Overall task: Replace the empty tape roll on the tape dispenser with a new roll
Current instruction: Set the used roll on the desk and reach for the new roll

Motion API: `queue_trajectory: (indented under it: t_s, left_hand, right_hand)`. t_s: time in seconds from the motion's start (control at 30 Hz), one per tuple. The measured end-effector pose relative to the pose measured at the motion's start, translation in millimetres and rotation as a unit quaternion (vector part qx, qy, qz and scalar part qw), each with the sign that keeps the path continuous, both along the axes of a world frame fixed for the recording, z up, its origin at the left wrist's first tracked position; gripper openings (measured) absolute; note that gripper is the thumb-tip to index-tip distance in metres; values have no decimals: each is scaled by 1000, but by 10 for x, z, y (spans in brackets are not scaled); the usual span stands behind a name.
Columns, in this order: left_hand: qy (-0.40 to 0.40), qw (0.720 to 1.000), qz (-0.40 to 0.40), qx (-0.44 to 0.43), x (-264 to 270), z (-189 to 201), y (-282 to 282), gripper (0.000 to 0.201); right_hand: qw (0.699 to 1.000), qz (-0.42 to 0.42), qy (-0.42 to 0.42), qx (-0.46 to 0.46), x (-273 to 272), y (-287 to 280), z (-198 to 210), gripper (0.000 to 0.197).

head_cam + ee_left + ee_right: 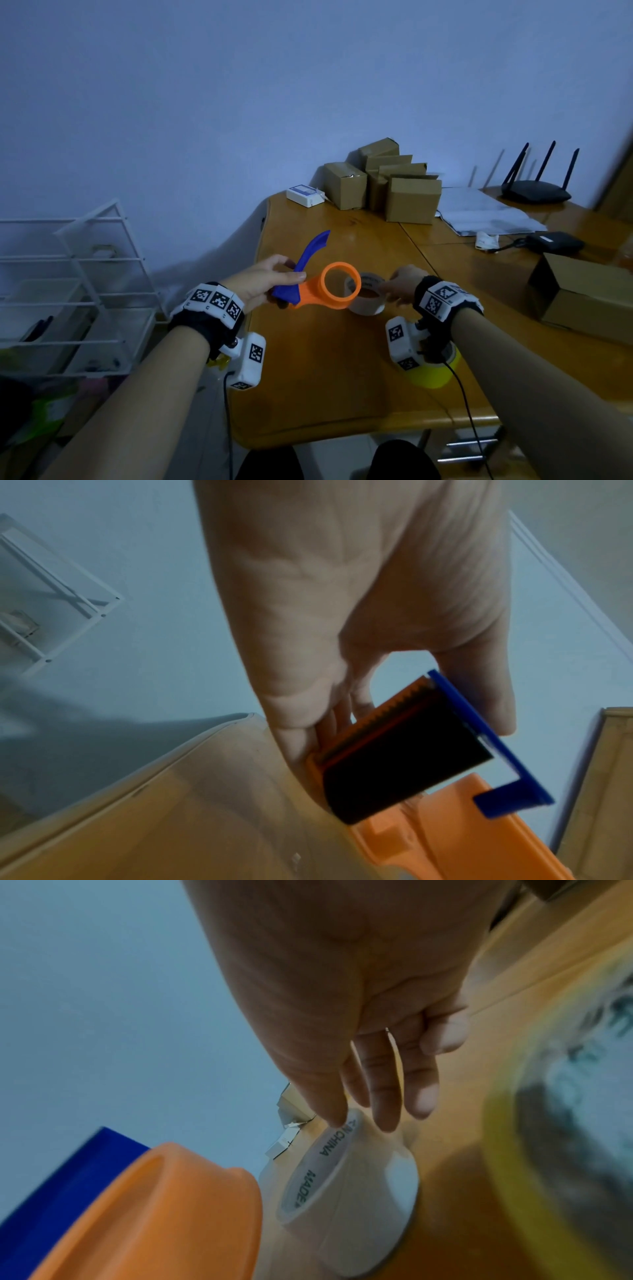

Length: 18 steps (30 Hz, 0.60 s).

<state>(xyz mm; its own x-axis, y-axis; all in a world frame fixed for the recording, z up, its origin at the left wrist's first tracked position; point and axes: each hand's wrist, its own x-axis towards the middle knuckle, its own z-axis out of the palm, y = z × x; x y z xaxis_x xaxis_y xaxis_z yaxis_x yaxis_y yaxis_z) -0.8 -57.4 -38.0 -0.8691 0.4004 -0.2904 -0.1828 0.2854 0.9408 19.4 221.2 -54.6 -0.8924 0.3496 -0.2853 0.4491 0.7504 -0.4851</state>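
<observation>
My left hand (291, 274) grips the tape dispenser (317, 296) by its blue handle (310, 253), holding it above the wooden table (325, 377). Its orange hub ring (340, 291) stands bare. The left wrist view shows my fingers (301, 696) curled round the toothed cutter end (394, 718). A white roll core (370, 305) printed "MADE IN CHINA" (342, 1191) sits on the table just right of the hub (171, 1218). My right hand (392, 284) touches the core's top rim with straight fingertips (335, 1118). A yellow tape roll (433, 375) lies under my right wrist.
Several cardboard boxes (387, 185) and a small white device (305, 195) stand at the table's back. Papers (486, 212), a black router (537, 192), a black adapter (555, 241) and a larger box (582, 294) occupy the right. A white wire rack (68, 274) stands left.
</observation>
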Motion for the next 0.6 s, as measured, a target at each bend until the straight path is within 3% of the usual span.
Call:
queue_trajectory:
  t_s: [0.2,0.6]
  left_hand:
    - [-72,997,35,8,4,-54,51,61]
    - [-118,988,85,48,-38,-102,97,46]
  right_hand:
    - [989,68,-46,123,109,64,88,33]
    - [967,120,-117,190,200,130,92,12]
